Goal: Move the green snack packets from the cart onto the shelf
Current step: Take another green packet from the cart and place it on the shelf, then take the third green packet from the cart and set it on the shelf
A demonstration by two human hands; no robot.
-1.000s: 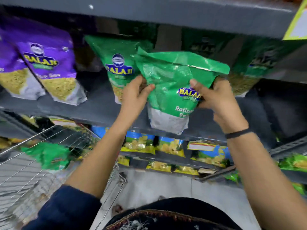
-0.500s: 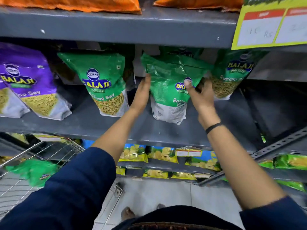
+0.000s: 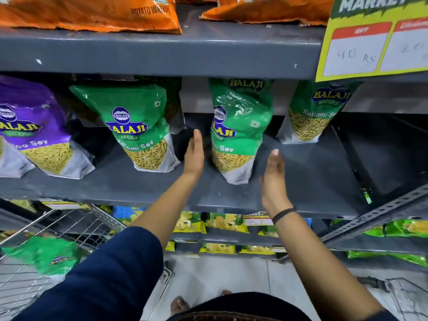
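Note:
A green Balaji snack packet [image 3: 236,133] stands upright on the grey shelf [image 3: 308,181], front facing me. My left hand [image 3: 194,156] hovers flat just left of it, fingers straight, holding nothing. My right hand [image 3: 273,179] is to its lower right, also flat and apart from the packet. Two more green packets stand on the same shelf, one to the left [image 3: 136,126] and one to the right [image 3: 312,112]. Another green packet [image 3: 44,253] lies in the wire cart [image 3: 97,218] at lower left.
Purple snack packets [image 3: 30,130] stand at the shelf's left end. Orange packets [image 3: 92,12] lie on the shelf above, with a yellow price sign [image 3: 370,42] hanging at right. Yellow and green packets fill lower shelves. Bare shelf lies right of my right hand.
Both hands have let go of the green packet, which now stands on the shelf turned front-out. The hands have drawn back slightly to either side.

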